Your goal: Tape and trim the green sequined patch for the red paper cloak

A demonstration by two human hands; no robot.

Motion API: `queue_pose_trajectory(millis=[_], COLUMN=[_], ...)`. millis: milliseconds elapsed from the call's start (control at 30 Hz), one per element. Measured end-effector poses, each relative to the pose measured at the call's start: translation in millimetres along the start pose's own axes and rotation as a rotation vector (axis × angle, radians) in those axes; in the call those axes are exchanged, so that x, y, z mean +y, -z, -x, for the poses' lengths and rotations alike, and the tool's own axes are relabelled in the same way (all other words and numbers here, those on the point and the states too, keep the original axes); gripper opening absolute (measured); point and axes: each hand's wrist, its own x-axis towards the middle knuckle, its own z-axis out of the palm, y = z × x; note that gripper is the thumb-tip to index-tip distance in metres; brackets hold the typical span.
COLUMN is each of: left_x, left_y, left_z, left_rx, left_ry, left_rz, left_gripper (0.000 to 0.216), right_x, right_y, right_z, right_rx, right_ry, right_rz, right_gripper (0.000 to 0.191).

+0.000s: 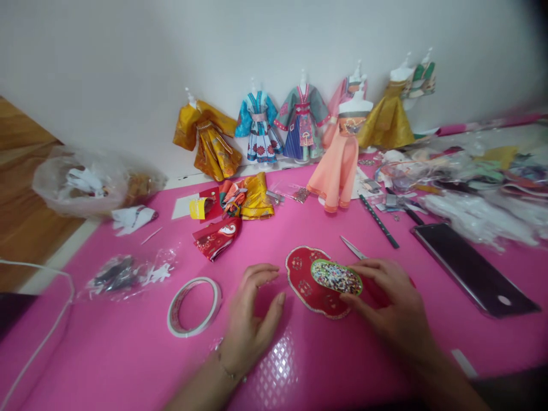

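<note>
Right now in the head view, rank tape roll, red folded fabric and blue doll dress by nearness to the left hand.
1. Tape roll, left of the left hand.
2. Red folded fabric, farther up the mat.
3. Blue doll dress, against the wall.

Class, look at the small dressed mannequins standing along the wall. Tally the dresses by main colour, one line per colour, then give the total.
Golden-yellow dresses: 2
Blue dress: 1
Grey-green dress: 1
Peach or pink dresses: 2 (the pink one is partly hidden)
Green-and-white dress: 1
Total: 7
</note>
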Motion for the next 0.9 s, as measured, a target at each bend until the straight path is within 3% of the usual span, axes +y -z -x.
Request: queue_pose_trajectory(millis=[500, 767, 900], left_x=[1.3, 7.3, 6.3], left_y=[0.5, 4.5, 3.1], left_z=[-1.0, -0.7, -0.3], left_rx=[-0.036, -0.277, -0.352], left_ry=[-0.018, -0.208, -0.224], left_rz=[-0.012, 0.015, -0.001], left_gripper=[0.025, 0.029, 0.027], right_x=[-3.7, -7.4, -7.3], right_y=[-1.2, 0.0, -0.4], right_z=[-0.1, -0.7, 1.2], right_rx=[-0.027, -0.142, -0.144], right_ry=[0.076, 0.181, 0.192], right_rz=[-0.032, -0.1, -0.118], right_gripper=[0.033, 0.041, 0.042])
